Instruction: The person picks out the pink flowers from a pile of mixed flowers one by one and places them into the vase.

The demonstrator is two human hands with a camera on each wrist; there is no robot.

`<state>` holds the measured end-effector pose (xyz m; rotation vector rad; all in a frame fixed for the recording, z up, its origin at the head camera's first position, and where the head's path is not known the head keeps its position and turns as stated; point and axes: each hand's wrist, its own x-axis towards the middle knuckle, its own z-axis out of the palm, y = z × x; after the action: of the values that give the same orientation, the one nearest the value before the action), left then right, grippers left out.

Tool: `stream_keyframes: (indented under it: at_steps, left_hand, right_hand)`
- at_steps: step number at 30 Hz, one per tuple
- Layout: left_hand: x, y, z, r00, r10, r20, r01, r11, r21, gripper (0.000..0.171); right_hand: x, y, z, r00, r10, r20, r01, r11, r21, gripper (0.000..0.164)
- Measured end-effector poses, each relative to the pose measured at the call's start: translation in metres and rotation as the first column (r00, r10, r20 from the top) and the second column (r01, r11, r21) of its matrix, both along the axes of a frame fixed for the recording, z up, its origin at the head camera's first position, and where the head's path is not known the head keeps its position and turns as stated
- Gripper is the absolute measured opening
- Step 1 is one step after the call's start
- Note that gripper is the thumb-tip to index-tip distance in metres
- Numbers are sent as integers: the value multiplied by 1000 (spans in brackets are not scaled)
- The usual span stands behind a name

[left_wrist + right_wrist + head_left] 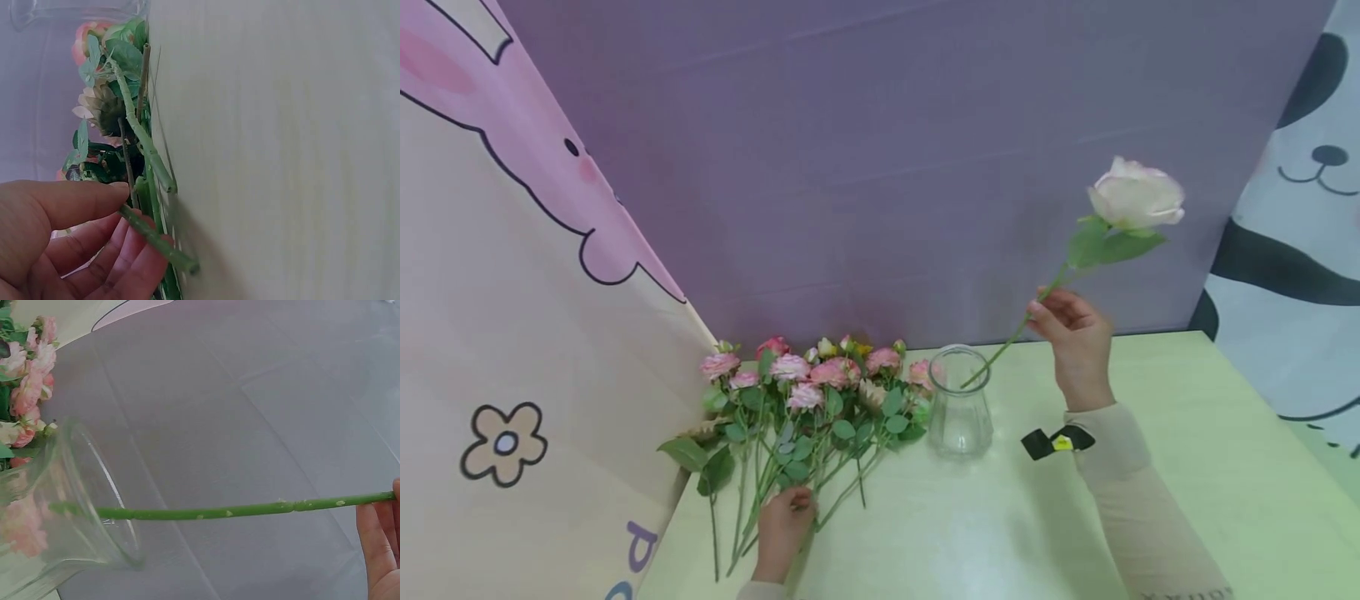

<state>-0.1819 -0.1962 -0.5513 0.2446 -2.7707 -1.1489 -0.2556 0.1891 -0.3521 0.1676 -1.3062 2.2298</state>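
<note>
My right hand pinches the green stem of a white rose high over the table's right half. The bloom points up and right, and the stem slants down so its lower end is inside the mouth of a clear glass vase. In the right wrist view that stem passes the rim of the vase. At the front left, my left hand pinches a cut green stem between thumb and fingers, among the lying flowers. Which bloom it belongs to cannot be told.
A pile of artificial flowers, pink, cream and yellow with green leaves, lies left of the vase, stems toward the front. A purple backdrop closes the table's rear. A printed panel stands at left, a panda panel at right.
</note>
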Motion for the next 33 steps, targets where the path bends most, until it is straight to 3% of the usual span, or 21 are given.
stream_keyframes:
  at_steps: [12,18,25,33]
  left_hand:
    - [-1,2,4,998,-23,65,22,1000,15,21]
    - [0,3,5,996,-40,79,37,999,30,22]
    - [-4,4,7,986,-85,144,73,994,84,24]
    - [-3,6,12,985,-103,135,87,989,120,21]
  right_hand:
    - [-3,-6,-12,998,-5,70,-6,988,157,18]
    - [-4,-8,-17,996,31,79,-44,985,168,22]
    - [-7,-10,-27,992,48,117,-72,975,210,21]
    - [-8,-13,-37,988,51,145,-85,968,237,19]
